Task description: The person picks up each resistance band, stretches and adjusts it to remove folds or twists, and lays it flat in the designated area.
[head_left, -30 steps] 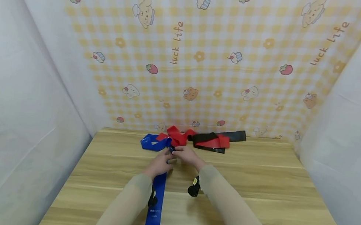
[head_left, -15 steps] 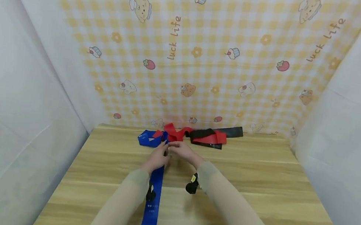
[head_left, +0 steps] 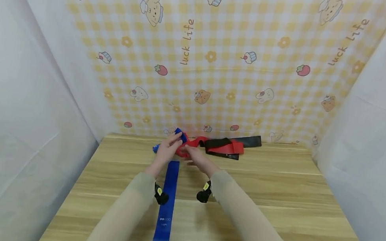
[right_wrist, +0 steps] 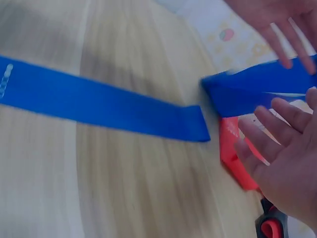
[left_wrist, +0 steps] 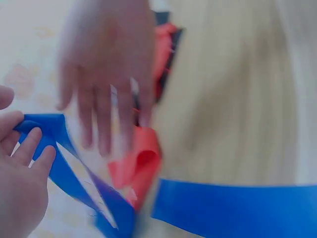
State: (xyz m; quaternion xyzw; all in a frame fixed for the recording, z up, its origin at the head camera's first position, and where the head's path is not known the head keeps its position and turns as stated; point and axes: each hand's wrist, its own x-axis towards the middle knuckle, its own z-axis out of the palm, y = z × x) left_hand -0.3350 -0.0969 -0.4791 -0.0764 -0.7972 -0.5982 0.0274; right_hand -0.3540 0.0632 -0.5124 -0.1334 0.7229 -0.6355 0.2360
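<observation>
A blue resistance loop band hangs stretched in a narrow loop from my left hand, whose thumb and fingers pinch its end in the left wrist view. My right hand is just to the right, fingers spread and holding nothing, its palm beside that loop in the right wrist view. A second blue band, printed with small circles, lies flat and lengthwise on the table below the hands. Behind the fingers sits a crumpled red band, partly covered by the hands in the head view.
Black and red bands lie overlapped at the back, right of the hands, one black strip reaching along the wall. A checkered cloth covers the back wall; white sheets hang at both sides. The wooden table extends right.
The left hand has moved up and back, lifting one blue band away from the flat one, where both hands worked close together before. The right hand has let go and spread its fingers.
</observation>
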